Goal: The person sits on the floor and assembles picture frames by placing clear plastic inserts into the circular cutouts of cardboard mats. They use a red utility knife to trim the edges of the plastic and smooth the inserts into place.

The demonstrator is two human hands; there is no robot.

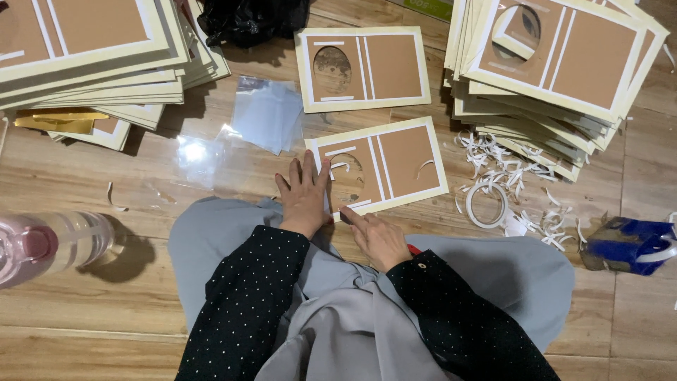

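Both hands [338, 212] flat, on near edge of card [381, 168]

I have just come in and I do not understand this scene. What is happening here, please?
A person sits on a wooden floor and works on a brown card with cream borders and an oval cut-out. The left hand lies flat on the card's near corner, and the right hand touches its near edge with a fingertip. A second such card lies just beyond. Tall stacks of similar cards stand at both sides, and white paper strips lie scattered at the right.
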